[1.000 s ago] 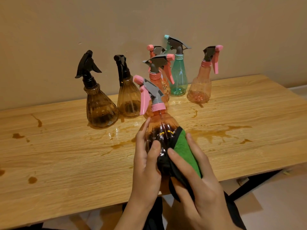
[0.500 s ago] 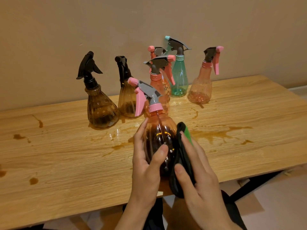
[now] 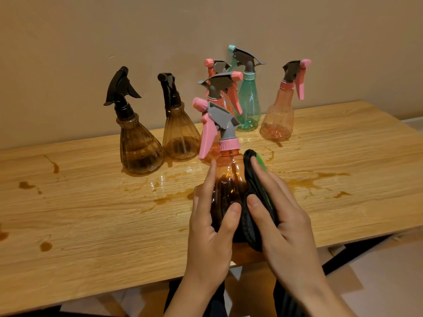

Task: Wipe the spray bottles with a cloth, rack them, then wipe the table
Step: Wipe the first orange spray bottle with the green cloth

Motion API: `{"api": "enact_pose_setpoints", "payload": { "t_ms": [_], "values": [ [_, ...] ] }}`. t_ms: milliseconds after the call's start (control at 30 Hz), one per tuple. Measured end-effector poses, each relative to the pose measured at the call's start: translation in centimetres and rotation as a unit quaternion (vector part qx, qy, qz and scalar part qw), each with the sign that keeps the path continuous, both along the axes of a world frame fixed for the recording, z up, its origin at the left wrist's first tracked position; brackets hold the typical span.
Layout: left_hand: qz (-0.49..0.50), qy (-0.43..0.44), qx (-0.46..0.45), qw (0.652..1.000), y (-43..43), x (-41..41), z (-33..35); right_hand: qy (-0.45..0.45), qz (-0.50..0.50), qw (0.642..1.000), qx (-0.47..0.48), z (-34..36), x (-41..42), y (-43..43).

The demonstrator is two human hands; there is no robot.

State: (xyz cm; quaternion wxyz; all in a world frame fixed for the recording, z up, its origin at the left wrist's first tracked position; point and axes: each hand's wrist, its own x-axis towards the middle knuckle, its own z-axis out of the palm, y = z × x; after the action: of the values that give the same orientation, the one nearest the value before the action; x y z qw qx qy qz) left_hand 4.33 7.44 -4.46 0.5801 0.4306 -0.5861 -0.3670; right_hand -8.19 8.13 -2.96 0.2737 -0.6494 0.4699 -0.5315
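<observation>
While the left hand (image 3: pixel 212 227) steadies the orange bottle (image 3: pixel 229 177) at the near edge of the desk (image 3: pixel 91 225), its grip wrapped round the belly, the right hand (image 3: pixel 281 223) presses a dark cloth (image 3: pixel 254 195) with a green face against the bottle's right side. The right grip pinches that cloth between thumb and fingers. The bottle's base is hidden, so I cannot tell whether it rests on the wood.

The job looks to be in its first stage — wiping bottles one at a time. Six more stand toward the back: two brown bottles (image 3: pixel 139 147), a teal bottle (image 3: pixel 248 104) and three pink-triggered bottles (image 3: pixel 278 120). Whether any of these has been wiped I cannot say, though the rightmost looks speckled. No rack is in view, so racking seems not yet begun. Brown spills (image 3: pixel 306 181) lie across the desk — its wipe is plainly still to come.

No brand, label or readable writing shows on any bottle.
</observation>
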Motion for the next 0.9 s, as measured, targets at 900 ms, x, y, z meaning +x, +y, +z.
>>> {"api": "enact_pose_setpoints", "payload": {
  "t_ms": [900],
  "values": [
    [0.017, 0.07, 0.033, 0.997, -0.4, 0.5, -0.3, 0.144, -0.018, 0.987, -0.071, -2.6, 0.8, 2.6]
  ]
}}
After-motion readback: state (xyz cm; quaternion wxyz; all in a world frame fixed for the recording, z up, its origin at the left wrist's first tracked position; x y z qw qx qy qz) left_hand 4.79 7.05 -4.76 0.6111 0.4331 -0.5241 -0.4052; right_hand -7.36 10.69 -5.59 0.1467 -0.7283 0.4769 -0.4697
